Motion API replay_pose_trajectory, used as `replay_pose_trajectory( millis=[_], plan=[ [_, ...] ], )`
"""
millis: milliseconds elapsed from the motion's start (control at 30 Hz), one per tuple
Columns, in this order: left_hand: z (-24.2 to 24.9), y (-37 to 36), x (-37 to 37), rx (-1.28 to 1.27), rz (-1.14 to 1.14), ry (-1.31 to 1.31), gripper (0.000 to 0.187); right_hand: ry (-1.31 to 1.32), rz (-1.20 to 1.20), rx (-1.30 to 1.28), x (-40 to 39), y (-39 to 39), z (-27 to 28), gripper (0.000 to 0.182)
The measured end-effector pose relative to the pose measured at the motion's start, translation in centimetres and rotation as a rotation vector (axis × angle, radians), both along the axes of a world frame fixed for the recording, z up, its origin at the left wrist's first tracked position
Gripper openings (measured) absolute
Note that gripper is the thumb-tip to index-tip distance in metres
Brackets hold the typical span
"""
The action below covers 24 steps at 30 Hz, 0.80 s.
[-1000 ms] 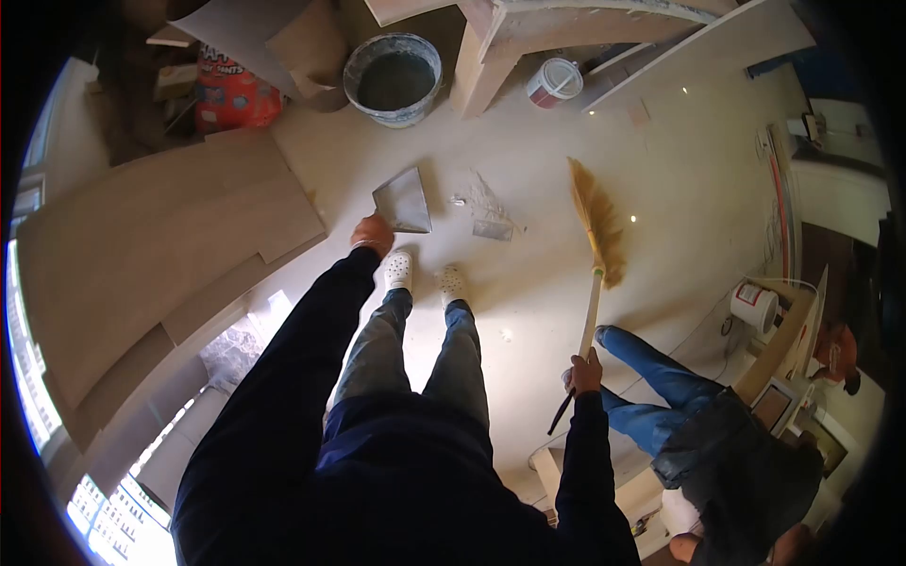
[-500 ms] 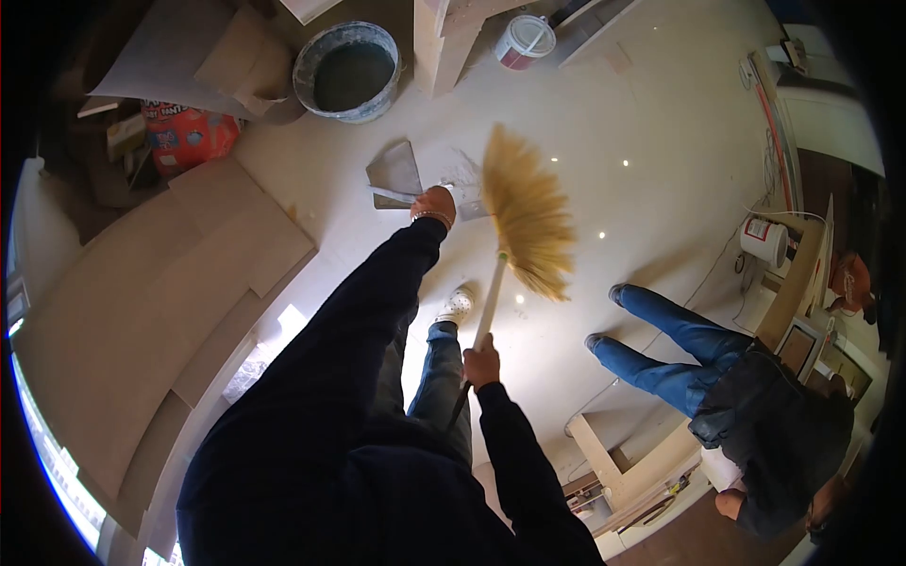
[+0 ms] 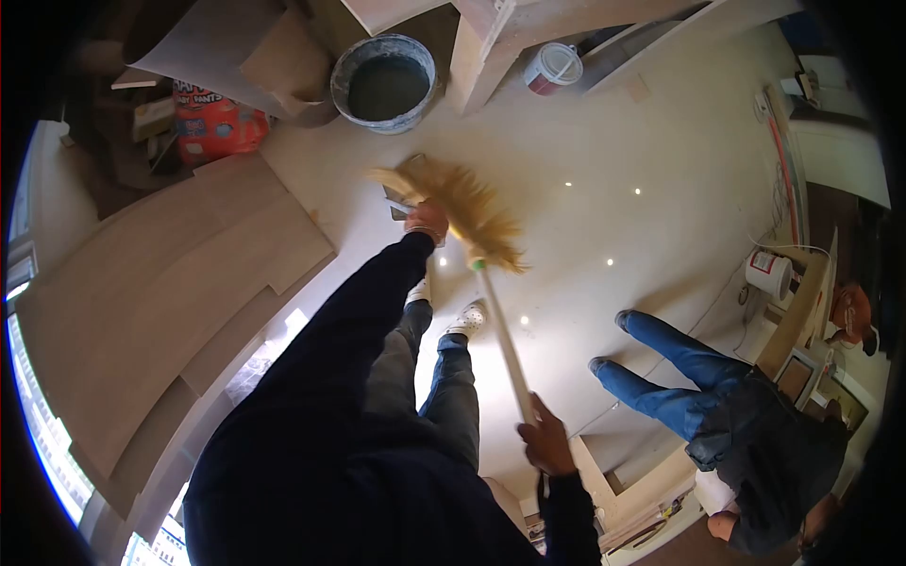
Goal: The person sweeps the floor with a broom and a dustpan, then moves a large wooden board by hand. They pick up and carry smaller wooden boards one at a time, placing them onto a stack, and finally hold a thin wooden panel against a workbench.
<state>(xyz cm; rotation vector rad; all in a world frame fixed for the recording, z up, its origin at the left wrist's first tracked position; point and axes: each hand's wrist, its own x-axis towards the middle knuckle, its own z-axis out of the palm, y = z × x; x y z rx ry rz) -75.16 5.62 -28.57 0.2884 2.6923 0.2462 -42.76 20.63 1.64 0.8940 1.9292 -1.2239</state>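
Note:
My left hand [image 3: 427, 220] is closed on the handle of a grey dustpan [image 3: 394, 205], which is mostly hidden under the broom bristles. The straw-coloured bristles [image 3: 472, 209] fan out over the dustpan and beside my left hand. Lower right, my right hand [image 3: 547, 439] grips the pale broom handle [image 3: 507, 344], which slants up to a green collar at the bristles. My feet in light clogs [image 3: 468, 319] stand on the floor below the broom head.
A bucket of grey material [image 3: 385, 85] and a lidded white tub [image 3: 554, 69] stand at the top. Brown boards [image 3: 170, 292] lie left. At right a person in blue jeans [image 3: 675, 344] is near wooden frames and another white bucket [image 3: 769, 274].
The broom head has swept left onto the dustpan, covering most of it. My right hand has moved down and right with the handle. The view has shifted slightly.

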Motion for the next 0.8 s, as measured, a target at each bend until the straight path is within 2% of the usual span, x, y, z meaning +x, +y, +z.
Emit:
replay_pose_trajectory(
  millis=[33,100,167,200,267,300,333,400,467,500,533,633,733,800],
  plan=[
    [-2.6,-1.7,-0.5,-0.005,0.085,-0.051,0.02,0.039,0.062,0.069,0.8,1.1,1.3,0.06],
    [-4.4,-5.5,-0.5,-0.027,0.049,-0.02,0.021,-0.182,-0.316,0.0,-0.8,1.8,6.1,0.06],
    [-4.7,-9.3,-0.2,-0.076,-0.086,-0.017,0.022,-0.224,-0.381,0.084,-0.7,2.4,7.1,0.06],
    [-5.4,-10.8,0.1,-0.098,-0.064,-0.067,0.024,-0.132,-0.332,0.125,-0.4,3.0,6.3,0.061],
    [-2.2,-11.4,0.8,-0.073,0.03,-0.084,0.025,-0.002,-0.202,0.215,-0.6,4.2,3.8,0.06],
    [-1.0,-11.7,0.9,-0.048,0.115,-0.105,0.026,0.134,-0.05,0.334,1.2,6.0,-0.1,0.059],
    [-1.5,-11.8,1.1,-0.051,0.075,-0.107,0.025,0.205,0.15,0.472,-0.2,6.5,-2.3,0.058],
    [-2.0,-10.5,1.3,-0.065,0.069,-0.136,0.025,0.203,0.166,0.518,-3.9,6.3,-5.2,0.058],
    [-0.4,-8.2,1.5,-0.088,0.117,-0.201,0.024,0.27,0.144,0.567,-5.7,5.7,-11.0,0.058],
    [-0.1,-7.1,1.1,-0.087,0.124,-0.196,0.024,0.12,0.177,0.581,-6.8,5.0,-13.3,0.062],
    [-0.1,-6.2,0.9,-0.091,0.174,-0.226,0.025,0.075,0.231,0.603,-6.8,4.1,-16.1,0.065],
    [-1.4,-3.7,0.8,-0.109,0.222,-0.253,0.027,-0.121,0.312,0.474,-6.9,0.4,-17.3,0.067],
    [-2.7,-2.4,1.2,-0.076,0.28,-0.285,0.026,-0.087,0.461,0.385,-2.2,-1.2,-16.0,0.064],
    [-4.7,-2.2,1.9,-0.119,0.093,-0.227,0.027,-0.039,0.496,0.31,0.7,-0.2,-14.0,0.062]
  ],
)
